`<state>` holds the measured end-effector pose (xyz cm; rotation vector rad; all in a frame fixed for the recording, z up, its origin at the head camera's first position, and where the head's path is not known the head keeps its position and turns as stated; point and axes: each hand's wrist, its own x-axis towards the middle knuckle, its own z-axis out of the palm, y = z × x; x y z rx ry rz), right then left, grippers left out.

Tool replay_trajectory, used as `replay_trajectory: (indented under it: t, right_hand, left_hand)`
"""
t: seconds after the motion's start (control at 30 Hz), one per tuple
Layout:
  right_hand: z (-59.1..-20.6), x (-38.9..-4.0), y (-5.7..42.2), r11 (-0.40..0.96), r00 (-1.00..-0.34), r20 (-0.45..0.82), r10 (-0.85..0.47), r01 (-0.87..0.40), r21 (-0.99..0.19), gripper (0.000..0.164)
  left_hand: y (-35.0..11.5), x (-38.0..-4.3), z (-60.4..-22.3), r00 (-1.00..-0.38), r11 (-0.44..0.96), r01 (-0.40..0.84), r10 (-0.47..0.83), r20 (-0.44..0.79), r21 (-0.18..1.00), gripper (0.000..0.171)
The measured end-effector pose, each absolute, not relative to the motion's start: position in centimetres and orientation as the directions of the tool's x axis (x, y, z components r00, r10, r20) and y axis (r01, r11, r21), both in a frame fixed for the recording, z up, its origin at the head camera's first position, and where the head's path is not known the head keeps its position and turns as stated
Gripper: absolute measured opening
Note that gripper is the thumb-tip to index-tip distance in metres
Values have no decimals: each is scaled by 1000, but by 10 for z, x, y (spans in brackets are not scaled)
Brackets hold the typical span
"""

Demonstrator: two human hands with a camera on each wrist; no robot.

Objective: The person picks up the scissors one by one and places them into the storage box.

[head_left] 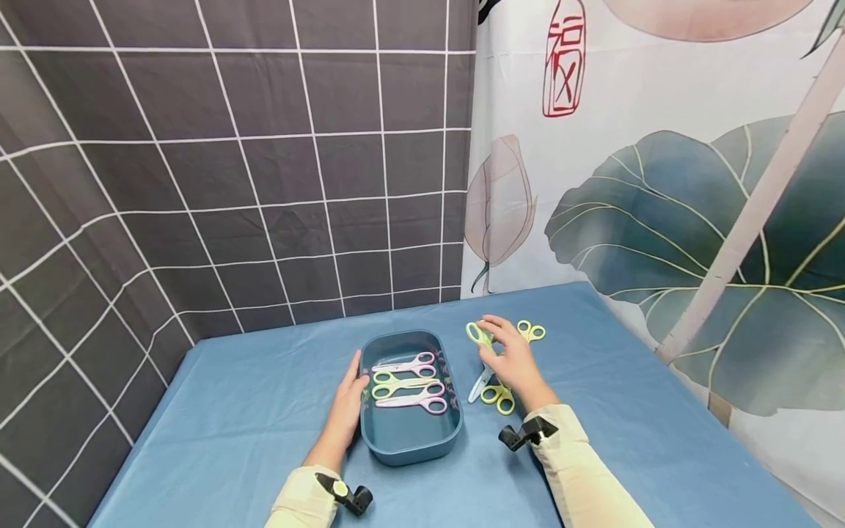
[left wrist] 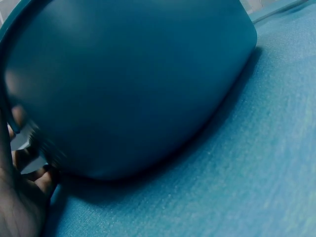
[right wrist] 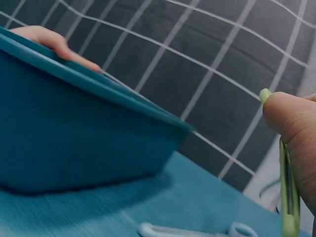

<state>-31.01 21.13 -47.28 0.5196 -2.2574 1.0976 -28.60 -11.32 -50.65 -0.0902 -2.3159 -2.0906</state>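
Note:
My left hand (head_left: 345, 402) holds the left side of a blue rectangular tub (head_left: 412, 441), thumb over the rim and fingers along the outside wall. Inside the tub lie two pink-handled scissors and, between them, yellow-green scissors (head_left: 389, 383). To the tub's right, my right hand (head_left: 515, 361) pinches a pair of green scissors (right wrist: 289, 197) between thumb and fingers, one handle loop showing beyond the fingertips. Yellow-green-handled scissors (head_left: 498, 398) lie below that hand, and another yellow-green pair (head_left: 531, 331) shows behind it. A pale blade (head_left: 480, 385) points toward the tub, its other end hidden by the hand.
A blue cloth (head_left: 218, 425) covers the table. Behind stands a dark grey grid-patterned curtain (head_left: 264, 183); a white cloth with leaf prints (head_left: 515, 205) hangs at the right. Black wrist mounts (head_left: 528, 433) sit on both pale sleeves.

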Motion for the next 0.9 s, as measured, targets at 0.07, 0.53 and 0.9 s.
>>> replay_trajectory:
  t: [0.07, 0.53, 0.9]
  right_hand:
    - [-469, -310, 203, 567, -748, 646, -155, -602, -561, 41]
    - [-438, -310, 139, 510, -660, 456, -597, -751, -420, 40]
    - [-429, -301, 103, 470, -559, 265, -786, -818, -331, 39]
  left_hand:
    - [-113, -287, -506, -998, 103, 59, 32, 56, 993, 62]
    - [-113, -287, -507, -995, 103, 92, 38, 88, 990, 61]
    - [-116, -288, -508, -996, 124, 86, 41, 82, 988, 60]
